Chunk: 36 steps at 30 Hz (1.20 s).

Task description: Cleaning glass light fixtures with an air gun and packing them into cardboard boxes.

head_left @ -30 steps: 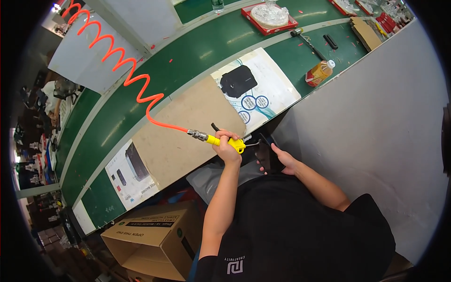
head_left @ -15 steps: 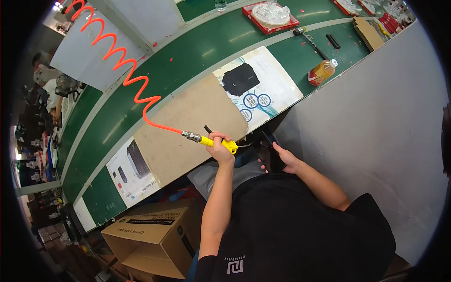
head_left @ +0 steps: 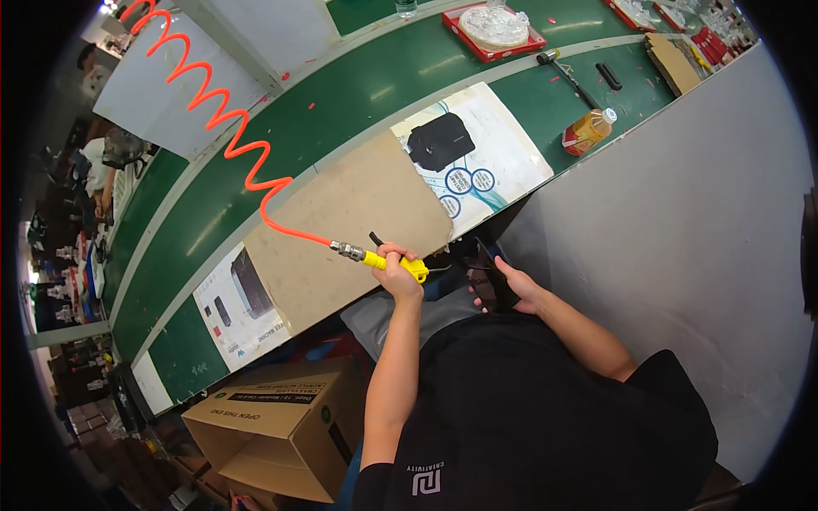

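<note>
The left hand (head_left: pixel 398 271) is clenched around a yellow air blow gun (head_left: pixel 394 263) with a metal fitting and coiled orange hose (head_left: pixel 223 128), held just off the green bench (head_left: pixel 256 162) edge, while the right hand (head_left: pixel 511 288) grasps a flat black part (head_left: pixel 494 271) beside it.

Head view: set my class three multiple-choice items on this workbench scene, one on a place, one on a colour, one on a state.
1. Where does the plastic bottle lie?
A. on the green bench, by the white partition
B. inside the cardboard box
C. in the red tray

2. What colour is the coiled hose?
A. blue
B. orange
C. black

3. What is the left hand doing?
A. resting open on the bench
B. gripping the yellow air gun
C. holding the bottle

Answers: 1 A, it lies on its side near the partition edge; 2 B, the orange coils run to the gun's metal fitting; 3 B, the fingers wrap the yellow handle.
</note>
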{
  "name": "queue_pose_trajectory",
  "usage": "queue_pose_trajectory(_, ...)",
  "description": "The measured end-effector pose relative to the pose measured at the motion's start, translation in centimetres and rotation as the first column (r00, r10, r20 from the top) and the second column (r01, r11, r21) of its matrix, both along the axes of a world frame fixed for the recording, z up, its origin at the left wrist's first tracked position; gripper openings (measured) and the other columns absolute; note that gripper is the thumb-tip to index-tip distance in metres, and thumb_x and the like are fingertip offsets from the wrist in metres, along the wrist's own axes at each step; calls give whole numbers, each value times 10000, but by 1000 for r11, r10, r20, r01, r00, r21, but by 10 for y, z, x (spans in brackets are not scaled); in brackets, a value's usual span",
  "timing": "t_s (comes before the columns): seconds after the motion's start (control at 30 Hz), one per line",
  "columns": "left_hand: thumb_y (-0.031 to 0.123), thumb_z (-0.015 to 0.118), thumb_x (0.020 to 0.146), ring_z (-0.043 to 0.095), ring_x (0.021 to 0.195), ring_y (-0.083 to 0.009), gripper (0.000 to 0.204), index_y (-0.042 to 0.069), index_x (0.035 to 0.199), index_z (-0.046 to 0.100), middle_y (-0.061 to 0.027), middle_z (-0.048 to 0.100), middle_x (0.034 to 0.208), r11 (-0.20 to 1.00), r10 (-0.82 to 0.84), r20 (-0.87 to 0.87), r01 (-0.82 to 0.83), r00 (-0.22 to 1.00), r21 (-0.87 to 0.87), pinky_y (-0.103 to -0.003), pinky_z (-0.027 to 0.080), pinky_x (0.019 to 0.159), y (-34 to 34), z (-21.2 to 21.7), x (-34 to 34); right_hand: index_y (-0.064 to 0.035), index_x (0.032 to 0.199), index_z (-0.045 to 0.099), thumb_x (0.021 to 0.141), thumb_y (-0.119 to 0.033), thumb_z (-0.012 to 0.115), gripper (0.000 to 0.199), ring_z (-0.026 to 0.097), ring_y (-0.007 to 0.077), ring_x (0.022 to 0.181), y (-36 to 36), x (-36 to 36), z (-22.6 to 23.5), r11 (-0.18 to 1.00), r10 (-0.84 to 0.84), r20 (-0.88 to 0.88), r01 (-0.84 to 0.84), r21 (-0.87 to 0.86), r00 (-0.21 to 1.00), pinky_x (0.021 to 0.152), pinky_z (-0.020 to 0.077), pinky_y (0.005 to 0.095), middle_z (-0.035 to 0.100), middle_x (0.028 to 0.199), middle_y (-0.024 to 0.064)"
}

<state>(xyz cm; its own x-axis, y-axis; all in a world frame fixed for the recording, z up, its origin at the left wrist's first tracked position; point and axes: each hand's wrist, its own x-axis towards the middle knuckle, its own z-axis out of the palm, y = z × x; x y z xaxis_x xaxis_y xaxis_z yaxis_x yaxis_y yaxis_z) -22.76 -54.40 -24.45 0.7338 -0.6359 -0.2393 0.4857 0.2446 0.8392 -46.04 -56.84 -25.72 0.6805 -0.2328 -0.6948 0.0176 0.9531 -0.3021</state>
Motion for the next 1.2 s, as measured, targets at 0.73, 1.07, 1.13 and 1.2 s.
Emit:
queue_pose_trajectory(0.73, -3, 398, 763, 490, 532, -196, 119, 15, 693, 492, -77, 463, 693, 995, -103, -62, 102, 993, -22, -357, 487, 581, 20, 9, -16, -64, 1287, 498, 971, -601, 242, 673, 632, 254, 894, 0, 0, -4, 998, -61, -26, 61, -5, 998, 726, 551, 423, 610, 1085, 129)
queue_pose_trajectory(1.07, 30, 430, 808, 546, 628, -216, 96, 22, 800, 525, -107, 510, 860, 988, -146, -4, 146, 989, -42, -367, 502, 624, 35, 21, 29, -74, 1388, 402, 978, -587, 225, 680, 616, 304, 1007, -5, -2, 12, 983, -164, 193, 178, -55, 967, 797, 534, 445, 561, 1240, 157)
queue_pose_trajectory(1.13, 40, 436, 817, 573, 658, -229, 100, 20, 845, 530, -113, 516, 900, 982, -188, 26, 189, 982, -22, -375, 513, 647, 37, 43, 58, -78, 1420, 357, 976, -588, 221, 689, 596, 327, 1051, -8, 1, 35, 977, -191, 271, 210, -42, 943, 816, 524, 461, 514, 1302, 179)
queue_pose_trajectory(1.2, 34, 455, 833, 625, 739, -260, 132, 26, 952, 512, -118, 521, 901, 957, -234, 87, 214, 968, 194, -392, 534, 708, 29, 65, 84, -83, 1451, 313, 975, -590, 216, 702, 577, 349, 1095, -9, 5, 57, 968, -224, 348, 249, -29, 910, 835, 513, 478, 467, 1364, 200)
